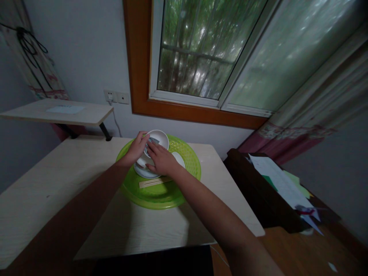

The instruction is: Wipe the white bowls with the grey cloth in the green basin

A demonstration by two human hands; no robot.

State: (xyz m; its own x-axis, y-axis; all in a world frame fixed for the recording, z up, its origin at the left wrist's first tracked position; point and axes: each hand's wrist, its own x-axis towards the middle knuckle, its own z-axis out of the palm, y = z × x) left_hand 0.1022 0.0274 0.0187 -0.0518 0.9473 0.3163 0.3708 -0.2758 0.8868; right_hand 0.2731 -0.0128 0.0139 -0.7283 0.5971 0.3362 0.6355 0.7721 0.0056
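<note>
The white bowl (163, 139) looks stiff, light and smooth enough to slip (probably breakable too, if it is ceramic), so its rim seems the surest hold. It sits over the green tray (191, 155), between the hands: the left hand (138, 147) is at its left rim, the right hand (163, 158) at its near side; whether either clamps it, I cannot tell.

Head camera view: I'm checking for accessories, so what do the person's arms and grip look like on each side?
The left grip and right grip are human hands with no gloves, rings or watches visible. Both forearms taper to the wrists, with no sleeves or markings discernible; shadow hides finer detail.
</note>
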